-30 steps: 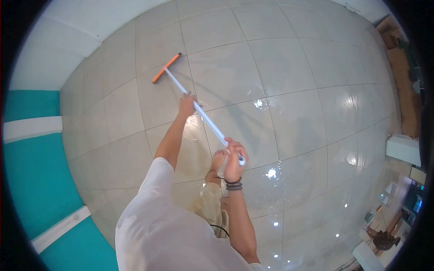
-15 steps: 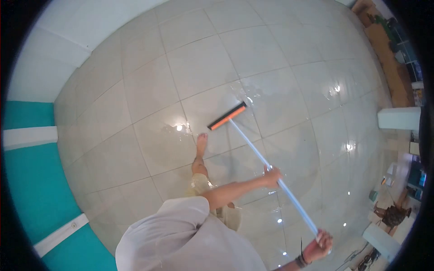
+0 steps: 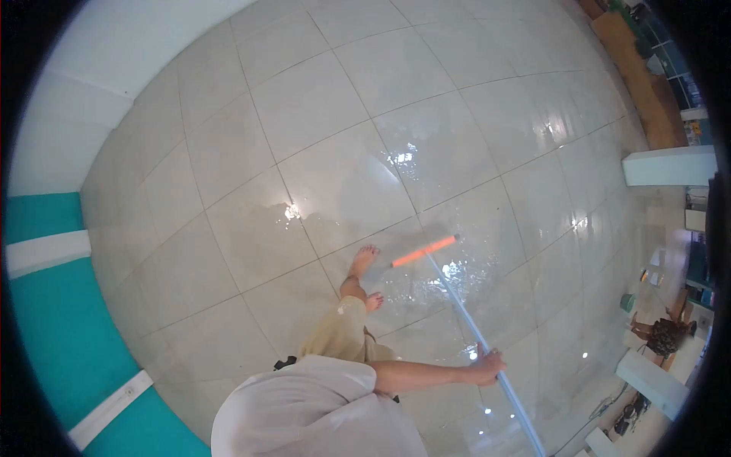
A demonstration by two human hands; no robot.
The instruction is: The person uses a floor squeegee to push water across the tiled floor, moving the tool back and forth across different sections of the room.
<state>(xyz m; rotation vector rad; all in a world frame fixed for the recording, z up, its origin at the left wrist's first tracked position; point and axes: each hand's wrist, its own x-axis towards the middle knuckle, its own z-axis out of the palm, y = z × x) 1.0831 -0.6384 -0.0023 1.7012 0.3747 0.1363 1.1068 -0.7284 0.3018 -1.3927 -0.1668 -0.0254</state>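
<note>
A floor squeegee with an orange head [image 3: 424, 251] and a long pale blue pole [image 3: 461, 308] reaches from the wet tiles down to the bottom edge. My left hand [image 3: 487, 366] is wrapped round the pole partway along it. Beyond the bottom edge, the pole's upper end is out of sight, and so is my right hand. The head rests on the tiles just right of my bare feet [image 3: 364, 259], with rippling water [image 3: 449, 274] around it.
Glossy tiled floor [image 3: 320, 84] spreads ahead, wet in patches. A teal and white wall [image 3: 53, 327] runs along the left. On the right stand white pillars [image 3: 666, 166], a brown panel [image 3: 636, 68], a dark brown bundle [image 3: 664, 335] and cables [image 3: 609, 404].
The squeegee head has come back toward me and to the right. My left hand moved down and right with the pole, while my right hand left the view. Both feet now show.
</note>
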